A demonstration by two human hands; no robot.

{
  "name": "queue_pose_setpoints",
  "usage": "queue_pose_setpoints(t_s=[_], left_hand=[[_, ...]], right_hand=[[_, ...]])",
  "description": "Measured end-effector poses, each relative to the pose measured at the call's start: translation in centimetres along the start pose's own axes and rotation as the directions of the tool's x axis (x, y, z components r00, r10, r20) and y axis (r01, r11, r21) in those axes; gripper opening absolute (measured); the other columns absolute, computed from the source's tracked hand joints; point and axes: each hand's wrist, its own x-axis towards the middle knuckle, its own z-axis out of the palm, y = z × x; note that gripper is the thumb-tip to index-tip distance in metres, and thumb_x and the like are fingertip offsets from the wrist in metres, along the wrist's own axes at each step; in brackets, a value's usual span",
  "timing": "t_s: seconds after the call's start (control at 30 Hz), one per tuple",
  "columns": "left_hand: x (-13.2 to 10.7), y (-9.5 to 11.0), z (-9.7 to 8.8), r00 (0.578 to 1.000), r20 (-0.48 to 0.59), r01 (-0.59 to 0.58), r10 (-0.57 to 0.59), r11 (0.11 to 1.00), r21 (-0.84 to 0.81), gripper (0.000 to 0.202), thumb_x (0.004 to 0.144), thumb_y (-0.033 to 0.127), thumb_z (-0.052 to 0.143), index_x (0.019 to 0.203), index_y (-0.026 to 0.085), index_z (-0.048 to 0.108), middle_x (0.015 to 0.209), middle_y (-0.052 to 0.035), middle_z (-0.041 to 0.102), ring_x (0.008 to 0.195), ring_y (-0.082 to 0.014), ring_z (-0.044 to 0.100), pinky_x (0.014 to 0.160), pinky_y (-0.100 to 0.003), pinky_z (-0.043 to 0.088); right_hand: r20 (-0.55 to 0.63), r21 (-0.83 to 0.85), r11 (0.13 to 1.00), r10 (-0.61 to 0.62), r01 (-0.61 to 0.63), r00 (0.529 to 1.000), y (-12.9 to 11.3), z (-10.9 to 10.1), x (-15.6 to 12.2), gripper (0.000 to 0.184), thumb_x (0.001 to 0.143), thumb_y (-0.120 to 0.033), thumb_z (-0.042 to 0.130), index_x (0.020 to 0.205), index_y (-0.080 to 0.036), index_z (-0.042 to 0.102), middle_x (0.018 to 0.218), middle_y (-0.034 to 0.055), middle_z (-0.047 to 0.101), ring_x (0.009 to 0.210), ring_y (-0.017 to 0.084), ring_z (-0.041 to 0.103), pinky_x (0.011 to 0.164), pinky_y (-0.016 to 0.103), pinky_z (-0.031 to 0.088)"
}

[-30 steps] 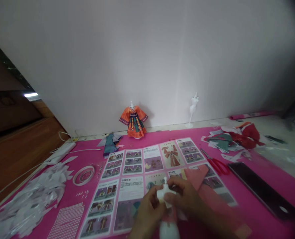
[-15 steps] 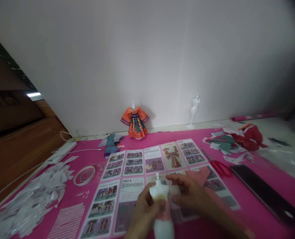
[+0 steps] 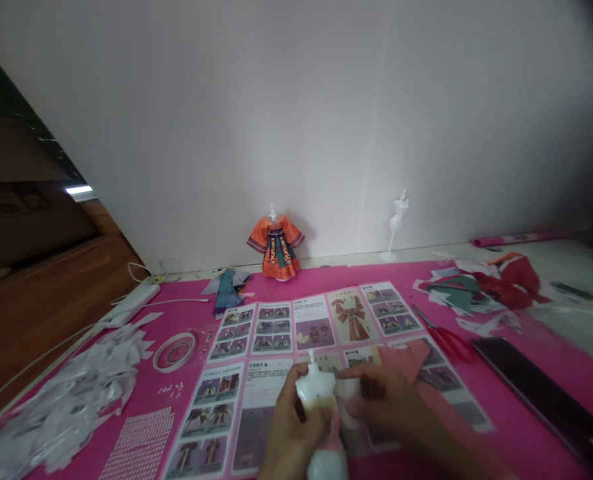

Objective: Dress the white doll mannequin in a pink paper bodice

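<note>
My left hand [image 3: 291, 433] is wrapped round a small white mannequin torso [image 3: 316, 390], held upright over the instruction sheet [image 3: 271, 353]. A pink strip shows at the torso's waist. My right hand [image 3: 384, 403] pinches at the torso's right side, fingers closed on pale material I cannot make out. A pink paper piece [image 3: 404, 357] lies just behind my right hand on the sheet.
A dressed orange mannequin [image 3: 275, 243] and a bare white mannequin stand [image 3: 396, 223] stand by the wall. Red scissors [image 3: 444, 337], a dark phone [image 3: 541, 393], fabric scraps [image 3: 486, 283], a tape roll [image 3: 175, 351], white paper scraps [image 3: 66, 393] and a power strip [image 3: 131, 303] lie on the pink mat [image 3: 526, 440].
The white torso has risen clear of my fingers and now shows fully. My right hand slid from its top to its right side. The view shifted slightly.
</note>
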Motion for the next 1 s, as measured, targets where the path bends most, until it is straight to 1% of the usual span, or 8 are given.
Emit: queue_pose_setpoints(t_s=[0.07,0.13,0.3,0.4,0.5,0.7,0.83,1.0], left_hand=[[-0.3,0.5,0.1,1.000,-0.001,-0.007,0.007,1.000,-0.011,0.039,0.060,0.022,0.050,0.097,0.015,0.043,0.062,0.0072,0.047,0.055,-0.0088,0.038,0.051,-0.021,0.030],[-0.4,0.6,0.2,1.000,-0.006,-0.003,0.003,1.000,-0.021,0.041,0.060,0.021,0.051,0.100,0.016,0.042,0.063,0.0070,0.048,0.056,-0.0093,0.040,0.051,-0.021,0.031],[-0.1,-0.9,0.0,0.997,-0.041,-0.062,0.060,0.997,-0.049,0.056,0.063,0.015,0.055,0.116,0.019,0.037,0.071,0.0045,0.057,0.056,-0.0095,0.043,0.052,-0.021,0.031],[0.1,-1.9,-0.3,0.996,-0.039,-0.081,0.081,0.997,0.011,0.067,0.067,0.018,0.057,0.129,0.022,0.032,0.071,0.0038,0.058,0.056,-0.0106,0.044,0.052,-0.022,0.031],[0.0,-2.2,-0.4,0.995,-0.048,-0.079,0.084,0.993,0.090,0.069,0.072,0.023,0.058,0.134,0.023,0.029,0.065,0.0048,0.054,0.054,-0.0115,0.043,0.051,-0.022,0.030],[-0.4,-1.2,0.2,0.996,-0.062,-0.067,0.072,0.994,0.081,0.065,0.071,0.021,0.056,0.131,0.020,0.031,0.079,-0.0004,0.061,0.065,-0.0146,0.051,0.059,-0.025,0.039],[-0.4,-1.8,0.0,0.997,-0.023,-0.072,0.075,0.991,0.114,0.053,0.079,0.031,0.055,0.127,0.018,0.035,0.081,-0.0019,0.062,0.068,-0.0162,0.051,0.064,-0.027,0.040],[-0.5,-3.2,-0.4,0.998,-0.002,-0.064,0.064,0.993,0.102,0.062,0.085,0.048,0.052,0.134,0.018,0.032,0.075,0.0002,0.056,0.083,-0.0209,0.057,0.075,-0.029,0.041]], right_hand=[[-0.009,0.007,1.000,0.027,-0.027,1.000,-0.3,0.1,-0.1,0.033,0.060,-0.033,0.085,0.079,-0.014,0.066,0.068,-0.0001,0.065,0.059,0.012,0.058,0.058,0.023,0.044],[-0.045,0.024,1.000,0.018,-0.017,0.999,-0.7,0.5,-0.3,0.035,0.060,-0.036,0.085,0.067,-0.014,0.059,0.060,-0.0028,0.059,0.054,0.008,0.052,0.053,0.020,0.039],[-0.046,0.047,0.999,-0.004,0.006,0.999,-1.0,1.3,-0.5,0.045,0.061,-0.044,0.083,0.060,-0.015,0.048,0.052,-0.0068,0.045,0.047,0.004,0.037,0.047,0.017,0.029],[-0.020,0.044,0.999,-0.008,0.009,1.000,-0.8,1.5,-0.5,0.047,0.063,-0.046,0.081,0.060,-0.017,0.045,0.051,-0.0074,0.042,0.045,0.004,0.033,0.044,0.017,0.025],[-0.013,0.044,0.999,-0.021,0.021,1.000,-0.9,1.6,-0.7,0.047,0.063,-0.046,0.081,0.061,-0.017,0.045,0.052,-0.0074,0.042,0.045,0.004,0.033,0.044,0.017,0.024],[-0.019,0.008,1.000,0.003,-0.003,1.000,-1.6,1.8,-1.3,0.042,0.066,-0.046,0.079,0.060,-0.015,0.052,0.050,-0.0060,0.046,0.045,0.005,0.038,0.045,0.017,0.028],[-0.013,0.010,1.000,0.014,-0.014,1.000,-1.3,2.0,-1.2,0.037,0.067,-0.044,0.078,0.061,-0.015,0.056,0.050,-0.0052,0.047,0.044,0.006,0.040,0.045,0.018,0.031],[-0.010,-0.065,0.982,-0.179,0.178,0.984,-1.4,2.1,-1.1,0.026,0.073,-0.034,0.075,0.061,-0.015,0.060,0.067,-0.0016,0.053,0.061,0.010,0.048,0.057,0.021,0.037]])
